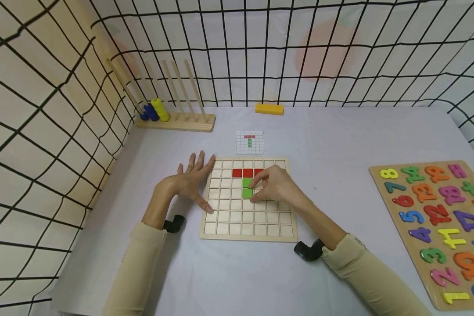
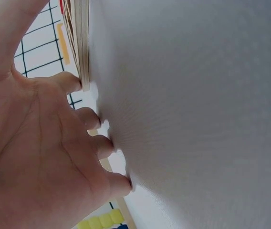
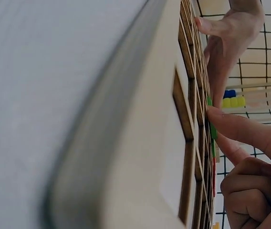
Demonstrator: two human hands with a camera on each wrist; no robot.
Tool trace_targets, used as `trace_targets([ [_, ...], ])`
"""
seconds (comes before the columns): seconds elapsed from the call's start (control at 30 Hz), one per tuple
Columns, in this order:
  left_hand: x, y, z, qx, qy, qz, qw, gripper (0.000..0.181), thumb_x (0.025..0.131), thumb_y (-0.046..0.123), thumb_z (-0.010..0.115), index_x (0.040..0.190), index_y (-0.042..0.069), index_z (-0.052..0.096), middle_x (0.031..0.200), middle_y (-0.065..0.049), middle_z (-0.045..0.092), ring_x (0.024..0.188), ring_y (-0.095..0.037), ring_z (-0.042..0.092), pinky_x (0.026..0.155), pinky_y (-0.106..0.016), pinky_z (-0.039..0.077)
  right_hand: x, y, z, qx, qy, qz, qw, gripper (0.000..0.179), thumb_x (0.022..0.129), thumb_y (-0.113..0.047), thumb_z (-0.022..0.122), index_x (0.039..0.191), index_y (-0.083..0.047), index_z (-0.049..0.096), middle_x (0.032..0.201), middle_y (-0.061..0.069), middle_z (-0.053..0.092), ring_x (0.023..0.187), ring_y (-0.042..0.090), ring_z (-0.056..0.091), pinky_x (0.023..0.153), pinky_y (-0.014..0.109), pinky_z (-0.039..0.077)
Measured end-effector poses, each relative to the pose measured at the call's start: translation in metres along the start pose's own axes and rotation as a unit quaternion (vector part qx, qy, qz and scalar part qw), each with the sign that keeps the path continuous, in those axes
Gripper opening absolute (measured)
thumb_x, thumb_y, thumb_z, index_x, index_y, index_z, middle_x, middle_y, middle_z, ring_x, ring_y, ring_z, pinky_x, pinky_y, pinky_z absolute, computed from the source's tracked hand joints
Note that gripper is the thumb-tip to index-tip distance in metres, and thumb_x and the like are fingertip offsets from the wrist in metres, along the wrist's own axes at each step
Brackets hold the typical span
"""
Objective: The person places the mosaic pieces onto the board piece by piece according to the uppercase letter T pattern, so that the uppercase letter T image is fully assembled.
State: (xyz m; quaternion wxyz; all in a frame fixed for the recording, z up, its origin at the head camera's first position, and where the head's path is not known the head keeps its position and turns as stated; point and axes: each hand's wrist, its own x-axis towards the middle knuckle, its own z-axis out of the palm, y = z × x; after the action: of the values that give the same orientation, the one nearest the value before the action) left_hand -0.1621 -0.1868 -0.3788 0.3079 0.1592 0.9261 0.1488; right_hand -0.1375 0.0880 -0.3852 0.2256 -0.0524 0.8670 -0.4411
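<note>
A wooden grid board (image 1: 249, 238) lies flat on the table. Three red tiles (image 1: 247, 173) form a row near its top, the rightmost partly hidden by my right hand (image 1: 278, 186). Below the middle red one, two green tiles (image 1: 247, 181) line up downward. My right thumb and index finger pinch the lower green tile (image 1: 246, 193), also visible as a green edge in the right wrist view. With fingers spread, my left hand (image 1: 189, 180) rests at the board's left edge, its thumb on the rim. Behind the board lies a pattern card (image 1: 249, 149) with a red and green T.
A wooden peg stand (image 1: 177, 125) with blue and yellow beads is at the back left. The yellow block (image 1: 269, 109) lies at the back. On the right is a number puzzle board (image 1: 414, 245). Black netting (image 1: 264, 48) surrounds the table's back and sides.
</note>
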Motion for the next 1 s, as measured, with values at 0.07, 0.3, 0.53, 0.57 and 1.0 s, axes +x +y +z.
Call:
trace_targets([
  [0.07, 0.000, 0.001, 0.000, 0.001, 0.000, -0.001, 1.0000, 0.158, 0.061, 0.051, 0.099, 0.166, 0.018, -0.015, 0.168, -0.019, -0.031, 0.155, -0.042, -0.032, 0.121, -0.075, -0.013, 0.000, 0.000, -0.001, 0.000, 0.000, 0.000, 1.0000, 0.030, 0.066, -0.007, 0.096, 0.092, -0.011, 0.082, 0.055, -0.004, 0.031, 0.055, 0.013, 0.033, 0.051, 0.025, 0.022],
  [0.3, 0.002, 0.001, 0.000, 0.013, -0.001, -0.003, 0.9999, 0.157, 0.061, 0.052, 0.098, 0.166, 0.018, -0.015, 0.168, -0.020, -0.031, 0.155, -0.043, -0.032, 0.122, -0.074, -0.011, -0.005, 0.003, -0.016, -0.020, 0.014, -0.003, 0.9997, 0.024, 0.075, -0.018, 0.092, 0.098, -0.015, 0.083, 0.073, 0.000, 0.044, 0.073, 0.018, 0.042, 0.060, 0.028, 0.028],
  [0.53, 0.002, 0.001, 0.001, 0.010, -0.005, -0.002, 0.9999, 0.157, 0.061, 0.052, 0.098, 0.166, 0.017, -0.015, 0.168, -0.020, -0.031, 0.154, -0.043, -0.032, 0.122, -0.074, -0.012, -0.017, 0.030, -0.060, -0.022, -0.029, -0.025, 0.9990, 0.030, 0.084, -0.023, 0.084, 0.110, -0.009, 0.079, 0.058, -0.005, 0.031, 0.057, 0.014, 0.031, 0.055, 0.025, 0.026],
  [0.57, 0.002, 0.001, 0.001, 0.011, -0.004, -0.002, 0.9999, 0.157, 0.061, 0.052, 0.098, 0.166, 0.017, -0.015, 0.168, -0.020, -0.031, 0.154, -0.043, -0.032, 0.122, -0.074, -0.012, -0.019, 0.034, -0.066, -0.027, -0.039, -0.026, 0.9985, 0.032, 0.084, -0.023, 0.084, 0.112, -0.008, 0.078, 0.057, -0.006, 0.032, 0.055, 0.013, 0.031, 0.054, 0.025, 0.026],
  [1.0, 0.002, -0.002, 0.001, 0.009, -0.002, -0.001, 1.0000, 0.158, 0.061, 0.054, 0.098, 0.166, 0.019, -0.014, 0.168, -0.018, -0.032, 0.154, -0.041, -0.034, 0.122, -0.073, -0.013, -0.031, 0.078, -0.109, -0.027, -0.130, 0.009, 0.9911, 0.050, 0.073, -0.009, 0.090, 0.120, -0.003, 0.073, 0.059, -0.004, 0.036, 0.057, 0.010, 0.034, 0.061, 0.026, 0.030],
])
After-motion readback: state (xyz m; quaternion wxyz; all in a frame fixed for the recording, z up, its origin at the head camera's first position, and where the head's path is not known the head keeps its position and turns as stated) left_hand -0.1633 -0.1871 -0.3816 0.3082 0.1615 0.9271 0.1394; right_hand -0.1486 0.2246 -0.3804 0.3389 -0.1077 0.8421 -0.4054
